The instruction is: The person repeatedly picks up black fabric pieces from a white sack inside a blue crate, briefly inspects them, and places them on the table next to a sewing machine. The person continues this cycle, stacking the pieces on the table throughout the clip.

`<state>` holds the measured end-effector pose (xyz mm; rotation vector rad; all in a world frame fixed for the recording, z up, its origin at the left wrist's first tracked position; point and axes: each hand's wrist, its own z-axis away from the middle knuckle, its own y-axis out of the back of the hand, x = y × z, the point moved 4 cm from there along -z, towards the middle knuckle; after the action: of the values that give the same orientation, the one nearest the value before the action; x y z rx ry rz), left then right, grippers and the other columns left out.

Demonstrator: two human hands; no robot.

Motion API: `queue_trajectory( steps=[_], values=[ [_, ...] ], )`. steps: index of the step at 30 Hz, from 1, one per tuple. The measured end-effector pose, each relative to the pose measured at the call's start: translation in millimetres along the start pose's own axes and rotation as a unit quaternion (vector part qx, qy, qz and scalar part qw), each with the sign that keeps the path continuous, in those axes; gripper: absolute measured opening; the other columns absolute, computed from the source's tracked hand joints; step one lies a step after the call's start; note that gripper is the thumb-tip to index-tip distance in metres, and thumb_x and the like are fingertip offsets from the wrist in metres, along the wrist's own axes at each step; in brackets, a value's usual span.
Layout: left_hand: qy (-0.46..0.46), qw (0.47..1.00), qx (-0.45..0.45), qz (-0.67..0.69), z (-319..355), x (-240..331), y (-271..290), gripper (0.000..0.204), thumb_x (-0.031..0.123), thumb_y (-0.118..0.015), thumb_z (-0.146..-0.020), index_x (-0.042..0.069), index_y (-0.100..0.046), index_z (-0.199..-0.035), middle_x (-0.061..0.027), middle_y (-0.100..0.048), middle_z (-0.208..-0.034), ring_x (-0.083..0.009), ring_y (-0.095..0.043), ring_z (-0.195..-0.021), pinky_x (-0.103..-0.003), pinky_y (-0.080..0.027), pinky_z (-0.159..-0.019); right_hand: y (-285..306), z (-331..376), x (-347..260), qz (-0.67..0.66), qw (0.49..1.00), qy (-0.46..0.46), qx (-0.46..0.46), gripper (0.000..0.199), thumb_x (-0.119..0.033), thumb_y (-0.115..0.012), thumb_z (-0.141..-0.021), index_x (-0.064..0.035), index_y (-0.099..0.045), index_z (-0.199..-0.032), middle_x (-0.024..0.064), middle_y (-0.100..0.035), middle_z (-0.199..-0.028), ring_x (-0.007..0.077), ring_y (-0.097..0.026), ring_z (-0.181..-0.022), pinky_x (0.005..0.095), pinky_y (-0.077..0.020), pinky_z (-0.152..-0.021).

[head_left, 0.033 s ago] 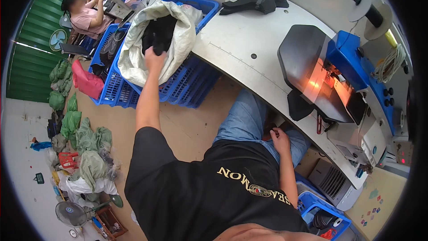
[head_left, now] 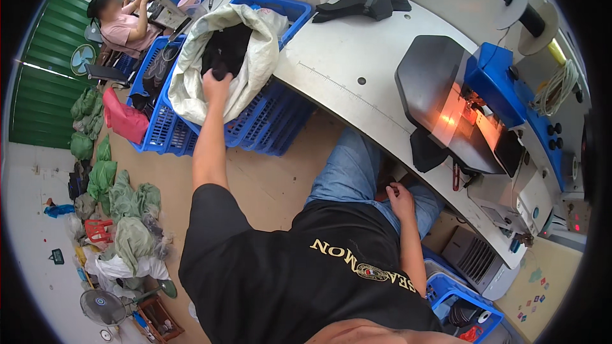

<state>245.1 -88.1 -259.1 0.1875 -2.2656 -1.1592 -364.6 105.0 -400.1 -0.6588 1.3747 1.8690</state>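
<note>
In the upper left of the frame, the left hand [head_left: 215,87] is dipping into a pale sack [head_left: 258,67] above blue crates [head_left: 258,129], its grip grasping black cloth [head_left: 227,46] that is lying inside. Right of centre, the right hand [head_left: 401,200], grip released, is resting at the jeans [head_left: 344,169], near the white worktop [head_left: 338,57]

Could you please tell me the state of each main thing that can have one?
White sack: open.
Black cloth: bunched inside the sack.
Left hand: at the black cloth, grip unclear.
Right hand: resting on the jeans, loosely bent.
Blue machine: work area lit.
Blue crates: open-topped.
Grey fan: cannot tell whether running.
</note>
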Motion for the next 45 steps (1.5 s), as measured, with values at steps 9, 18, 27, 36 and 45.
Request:
queue_trajectory(
  steps=[9,18,27,36,45],
  values=[
    [-0.032,0.967,0.076,0.241,-39.0,13.6,99.0,0.044,0.024,-0.08,-0.071,-0.001,-0.061,-0.102,-0.0103,-0.066,-0.09,-0.0204,-0.063,-0.081,-0.033,-0.049,-0.075,-6.3,-5.9,12.8,-0.006,1.0,0.011,-0.002,0.035,-0.032,-0.065,-0.086,-0.0026,-0.066,-0.105,0.0143,-0.07,-0.083,0.0266,-0.068,-0.075,0.0365,-0.0522,-0.07],
    [-0.194,0.902,0.221,0.317,-35.1,114.8,189.1,0.05,0.013,-0.08,-0.074,-0.003,-0.054,-0.114,-0.0078,-0.066,-0.096,-0.0146,-0.064,-0.082,-0.03,-0.052,-0.078,-4.2,-4.4,10.6,0.001,1.0,0.005,-0.017,0.034,-0.028,-0.065,-0.088,0.0006,-0.065,-0.107,0.0159,-0.069,-0.086,0.024,-0.067,-0.078,0.0331,-0.0521,-0.071],
    [-0.078,0.703,0.034,0.706,-8.8,193.2,212.1,0.026,0.01,-0.06,-0.079,0.001,-0.058,-0.103,-0.0117,-0.064,-0.093,-0.0242,-0.066,-0.079,-0.037,-0.057,-0.074,13.6,10.2,-85.6,-0.096,0.984,0.136,-0.059,0.03,-0.026,-0.068,-0.086,-0.0034,-0.065,-0.106,0.0127,-0.067,-0.089,0.0221,-0.065,-0.076,0.0326,-0.051,-0.07],
    [0.097,0.503,-0.285,0.81,110.6,260.1,57.6,0.06,0.031,-0.057,-0.068,-0.001,-0.054,-0.119,-0.0173,-0.062,-0.108,-0.0305,-0.063,-0.095,-0.04,-0.053,-0.085,37.1,-26.7,-216.0,-0.398,0.863,0.296,-0.095,0.116,-0.042,-0.081,-0.071,-0.0021,-0.007,-0.151,0.0215,-0.019,-0.154,0.0347,-0.026,-0.141,0.044,-0.029,-0.112],
    [0.238,0.427,-0.368,0.791,132.5,249.1,-22.6,0.052,0.036,-0.05,-0.079,-0.001,-0.058,-0.114,-0.0169,-0.065,-0.108,-0.0316,-0.062,-0.098,-0.044,-0.049,-0.09,41.3,-48.2,-216.6,-0.103,0.952,0.287,0.021,0.107,-0.039,-0.085,-0.066,0.0022,-0.024,-0.144,0.0255,-0.033,-0.145,0.0361,-0.033,-0.137,0.0408,-0.0292,-0.113]
  ],
)
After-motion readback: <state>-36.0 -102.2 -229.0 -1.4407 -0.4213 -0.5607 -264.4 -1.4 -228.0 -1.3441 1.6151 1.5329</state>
